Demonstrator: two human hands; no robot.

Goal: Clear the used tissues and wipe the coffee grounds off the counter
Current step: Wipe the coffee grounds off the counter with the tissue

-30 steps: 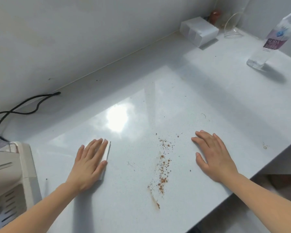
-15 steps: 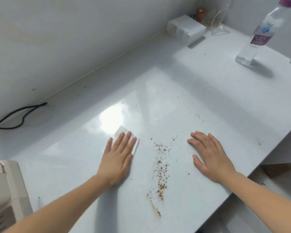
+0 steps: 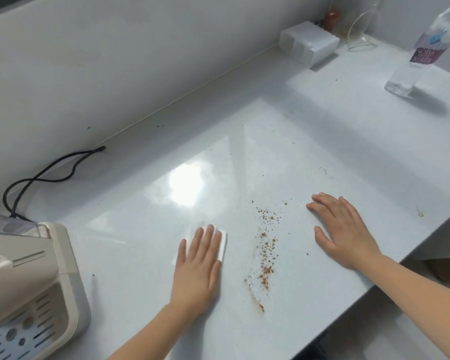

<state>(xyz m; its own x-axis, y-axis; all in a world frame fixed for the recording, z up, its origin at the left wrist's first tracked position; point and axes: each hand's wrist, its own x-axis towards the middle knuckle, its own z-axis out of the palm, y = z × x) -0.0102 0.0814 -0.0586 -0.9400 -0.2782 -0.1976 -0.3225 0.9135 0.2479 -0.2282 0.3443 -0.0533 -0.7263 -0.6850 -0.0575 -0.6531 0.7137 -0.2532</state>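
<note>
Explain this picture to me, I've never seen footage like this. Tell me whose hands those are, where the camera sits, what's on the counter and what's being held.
There is no machine here: a person works with two bare hands, and the single camera is worn on their head, looking forward and down. The left hand lies flat, pressing a white tissue onto the white counter. The right hand rests open on the counter, holding nothing. Between the hands runs a trail of brown coffee grounds, not yet wiped. At the left edge stands a beige appliance with a black cable behind it. Farther back are a white box by the wall and a clear bottle with a purple label.
</note>
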